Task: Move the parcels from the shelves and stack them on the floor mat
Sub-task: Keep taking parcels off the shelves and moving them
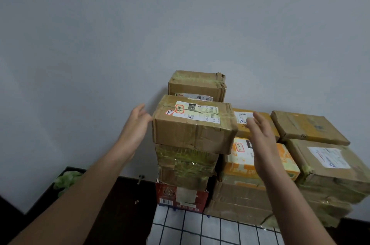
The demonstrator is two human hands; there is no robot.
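Cardboard on cardboard: the stack of parcels sits against the grey wall, at the far edge of the white, black-gridded floor mat. Top of the near column is the labelled brown parcel, white shipping label and a red-ringed sticker on its upper face, lying slightly skewed on a parcel wrapped in yellowish tape. Under that, a red carton stands on the mat's edge. Behind them, a taller column ends in another brown box.

Both hands flank the labelled parcel. The left hand is flat, fingers straight, thumb right at the parcel's upper left corner; whether it actually touches cannot be told. The right hand is flat too, fingers extended, grasping nothing, hanging just off the parcel's right end in front of an orange parcel.

Further right, a flat brown parcel lies at the back and a large brown box with a white label in front of it. Off to the left, something green and crumpled lies on the dark floor.
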